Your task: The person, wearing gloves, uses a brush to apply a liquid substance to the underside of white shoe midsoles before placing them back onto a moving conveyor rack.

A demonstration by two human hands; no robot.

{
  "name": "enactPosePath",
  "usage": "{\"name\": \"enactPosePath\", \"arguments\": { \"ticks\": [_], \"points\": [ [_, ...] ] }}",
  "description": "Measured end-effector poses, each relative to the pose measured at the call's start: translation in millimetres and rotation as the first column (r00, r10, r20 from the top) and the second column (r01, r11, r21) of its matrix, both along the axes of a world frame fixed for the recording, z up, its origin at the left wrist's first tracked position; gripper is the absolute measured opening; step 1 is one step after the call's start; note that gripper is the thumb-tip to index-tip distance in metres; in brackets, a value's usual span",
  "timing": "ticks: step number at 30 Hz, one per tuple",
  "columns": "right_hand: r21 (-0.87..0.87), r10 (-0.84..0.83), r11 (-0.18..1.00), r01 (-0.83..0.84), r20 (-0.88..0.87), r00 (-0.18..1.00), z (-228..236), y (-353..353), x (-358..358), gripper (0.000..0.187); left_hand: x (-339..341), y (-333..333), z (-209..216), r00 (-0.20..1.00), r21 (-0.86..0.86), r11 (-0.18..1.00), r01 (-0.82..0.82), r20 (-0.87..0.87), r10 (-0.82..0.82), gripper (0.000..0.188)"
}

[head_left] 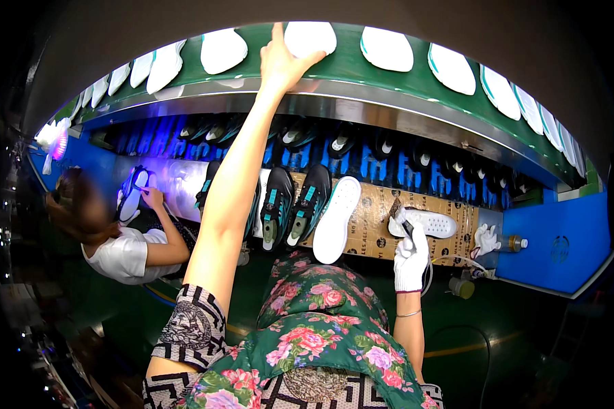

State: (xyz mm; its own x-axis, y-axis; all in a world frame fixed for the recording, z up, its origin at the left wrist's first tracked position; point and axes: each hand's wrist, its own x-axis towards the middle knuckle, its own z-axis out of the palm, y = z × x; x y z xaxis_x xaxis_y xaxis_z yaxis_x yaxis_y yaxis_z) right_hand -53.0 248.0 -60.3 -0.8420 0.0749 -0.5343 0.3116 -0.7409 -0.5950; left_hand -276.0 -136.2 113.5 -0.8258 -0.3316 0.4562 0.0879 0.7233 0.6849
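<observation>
At belt [348, 77], left hand [282, 67] spread by cut-off sole [310, 39], right hand [411, 262] pinching perhaps brush [406, 227]

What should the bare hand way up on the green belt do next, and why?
I think the left hand should gently close on the white sole next to it. Its thumb and fingers are spread at that sole's edge on the green belt, while the gloved right hand seems busy at a second sole on the cardboard.
</observation>
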Motion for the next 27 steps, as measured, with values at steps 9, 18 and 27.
{"name": "enactPosePath", "arguments": {
  "ticks": [9, 18, 27],
  "points": [
    [-0.047, 0.038, 0.998, -0.039, -0.024, 0.999, -1.1, 6.3, 1.9, 0.025, 51.4, -42.1, -2.1, 0.899, -0.450, 0.787, -0.422, -0.318, 0.300, 0.078],
    [0.013, 0.136, 0.991, -0.135, -0.054, 0.989, -2.5, 6.5, -14.8, 0.028, 186.9, -103.4, -17.6, 0.893, 0.311, 0.943, 0.121, -0.449, 0.034, 0.019],
    [-0.020, 0.179, 0.981, -0.195, -0.314, 0.932, 55.8, -7.0, -32.5, 0.028, 328.8, -107.6, 9.4, 0.585, 0.544, 0.830, -0.124, -0.635, 0.504, 0.035]
  ]
}}
